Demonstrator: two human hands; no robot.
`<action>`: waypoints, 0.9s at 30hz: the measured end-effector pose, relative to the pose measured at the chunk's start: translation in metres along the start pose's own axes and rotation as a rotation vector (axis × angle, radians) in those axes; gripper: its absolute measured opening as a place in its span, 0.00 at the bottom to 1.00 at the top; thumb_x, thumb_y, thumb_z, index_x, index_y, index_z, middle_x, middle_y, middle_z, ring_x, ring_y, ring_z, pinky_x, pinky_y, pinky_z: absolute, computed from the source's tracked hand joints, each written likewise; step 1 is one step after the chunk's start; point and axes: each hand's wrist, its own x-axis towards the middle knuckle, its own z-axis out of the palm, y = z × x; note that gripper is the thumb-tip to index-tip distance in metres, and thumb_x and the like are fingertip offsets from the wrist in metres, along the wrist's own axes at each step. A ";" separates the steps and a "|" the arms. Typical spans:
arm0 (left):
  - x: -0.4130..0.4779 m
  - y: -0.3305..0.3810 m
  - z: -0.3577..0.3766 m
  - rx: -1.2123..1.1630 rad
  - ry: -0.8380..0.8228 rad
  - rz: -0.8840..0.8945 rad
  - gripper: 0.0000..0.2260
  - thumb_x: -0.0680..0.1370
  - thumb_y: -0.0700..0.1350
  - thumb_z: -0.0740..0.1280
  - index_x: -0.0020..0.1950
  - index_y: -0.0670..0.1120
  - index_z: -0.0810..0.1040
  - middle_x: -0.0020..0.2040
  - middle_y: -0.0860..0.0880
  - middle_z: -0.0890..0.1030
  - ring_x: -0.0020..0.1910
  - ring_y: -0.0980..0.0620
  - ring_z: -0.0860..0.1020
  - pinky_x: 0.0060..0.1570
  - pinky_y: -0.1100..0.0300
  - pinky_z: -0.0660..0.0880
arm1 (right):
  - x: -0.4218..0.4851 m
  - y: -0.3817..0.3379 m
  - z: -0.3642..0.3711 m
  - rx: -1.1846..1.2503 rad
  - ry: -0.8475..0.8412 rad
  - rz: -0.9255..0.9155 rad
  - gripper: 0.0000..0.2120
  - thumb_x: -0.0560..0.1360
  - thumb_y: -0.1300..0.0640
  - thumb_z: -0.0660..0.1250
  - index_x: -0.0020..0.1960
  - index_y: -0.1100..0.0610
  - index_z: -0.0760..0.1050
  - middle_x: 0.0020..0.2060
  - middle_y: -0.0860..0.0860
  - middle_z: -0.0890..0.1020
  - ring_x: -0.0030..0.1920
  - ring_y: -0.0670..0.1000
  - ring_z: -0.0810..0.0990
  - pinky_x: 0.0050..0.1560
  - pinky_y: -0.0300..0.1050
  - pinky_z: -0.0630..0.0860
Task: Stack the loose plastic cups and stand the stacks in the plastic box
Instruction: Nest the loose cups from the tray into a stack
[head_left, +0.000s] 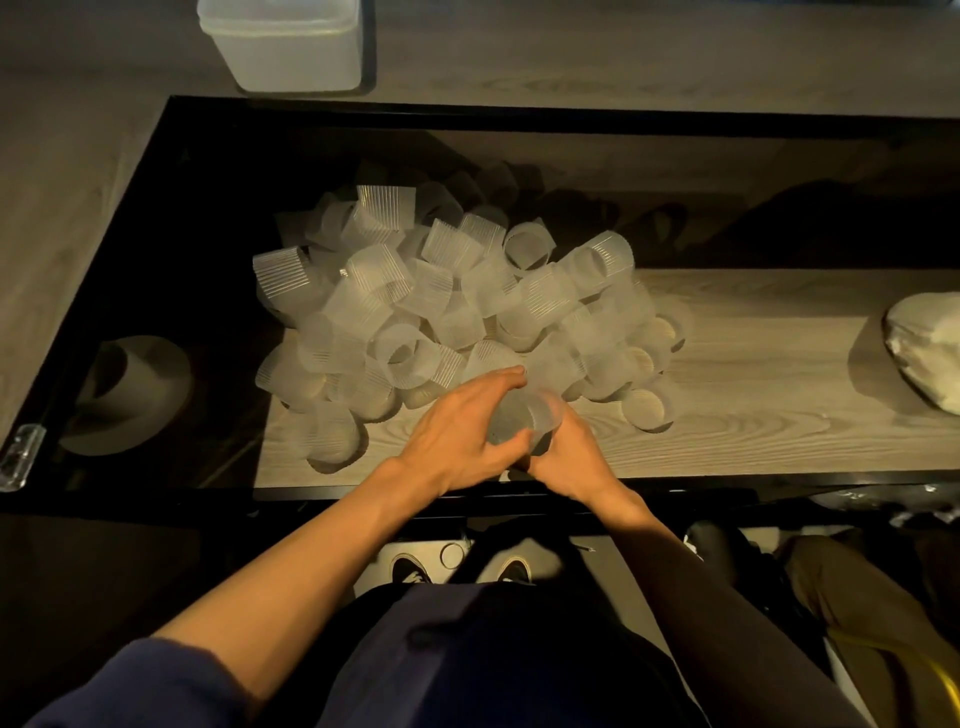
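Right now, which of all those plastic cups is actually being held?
The blurred cup at the pile's near edge, gripped between the left hand and right hand. All the others lie loose on the table.

Dim light, glossy black table (156, 218), wood floor (623, 62)

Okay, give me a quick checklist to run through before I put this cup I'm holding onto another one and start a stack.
1. Cup in hand: ok, held between left hand and right hand.
2. Cup nested squarely: cannot tell, it is blurred.
3. More loose cups in reach: ok, the pile lies just beyond the hands.
4. Plastic box ready: cannot tell, it stands past the table's far edge; its inside is not visible.
5. Space to work: ok, bare tabletop right of the hands.
6. White bundle: ok, apart from the pile.
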 end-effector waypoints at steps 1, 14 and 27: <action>-0.002 -0.001 0.000 -0.036 0.014 0.002 0.27 0.76 0.55 0.71 0.72 0.45 0.74 0.73 0.48 0.76 0.70 0.52 0.75 0.69 0.55 0.73 | -0.001 0.000 0.000 0.014 0.008 0.009 0.32 0.66 0.49 0.81 0.66 0.45 0.74 0.59 0.43 0.81 0.60 0.41 0.80 0.60 0.46 0.80; -0.025 -0.035 0.000 0.052 -0.164 -0.051 0.30 0.79 0.56 0.68 0.79 0.50 0.65 0.79 0.50 0.68 0.78 0.52 0.65 0.76 0.50 0.64 | -0.001 0.006 -0.003 -0.045 -0.002 0.046 0.44 0.61 0.50 0.86 0.72 0.49 0.72 0.64 0.44 0.78 0.65 0.42 0.76 0.65 0.37 0.72; 0.021 -0.061 -0.065 0.576 -0.068 -0.603 0.13 0.83 0.43 0.63 0.65 0.41 0.67 0.53 0.38 0.83 0.52 0.33 0.82 0.46 0.42 0.79 | -0.002 0.002 -0.004 -0.062 -0.019 0.070 0.43 0.61 0.54 0.86 0.72 0.49 0.71 0.65 0.44 0.77 0.65 0.42 0.74 0.66 0.35 0.69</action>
